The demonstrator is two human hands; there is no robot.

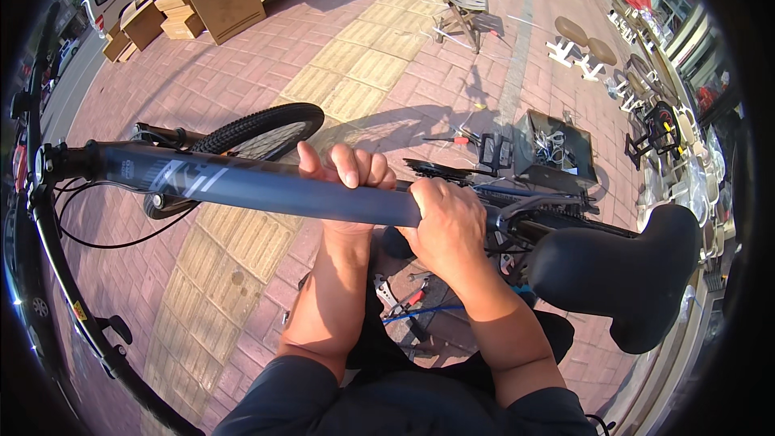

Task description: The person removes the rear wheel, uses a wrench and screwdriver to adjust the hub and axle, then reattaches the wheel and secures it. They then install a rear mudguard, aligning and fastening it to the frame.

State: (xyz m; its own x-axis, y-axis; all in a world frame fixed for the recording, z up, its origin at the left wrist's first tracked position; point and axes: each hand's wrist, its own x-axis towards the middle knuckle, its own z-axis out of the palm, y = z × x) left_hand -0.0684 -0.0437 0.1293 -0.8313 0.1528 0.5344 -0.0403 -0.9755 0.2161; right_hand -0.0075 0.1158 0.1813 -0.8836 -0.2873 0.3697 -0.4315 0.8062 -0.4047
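A dark blue-grey bicycle frame tube (274, 194) with pale stripes runs across in front of me. My left hand (355, 168) is closed round its middle from below, fingers curled up over the far side. Beside it, my right hand (446, 222) grips the tube from above, nearer the black saddle (617, 278). At the left are the black handlebar (71, 270) and its cables. The knobbly front wheel (270, 133) lies turned behind the tube. The pedal (494, 152) and chainring show past my right hand; the tube and my arms hide much of the lower frame.
Hand tools (400, 297) lie on the paving below the tube. A dark tray (529, 133) of small parts sits beyond the pedal. Farther off are a small stool (466, 0) and cardboard boxes (226, 0). Several seats and bicycle parts line the shopfront at right.
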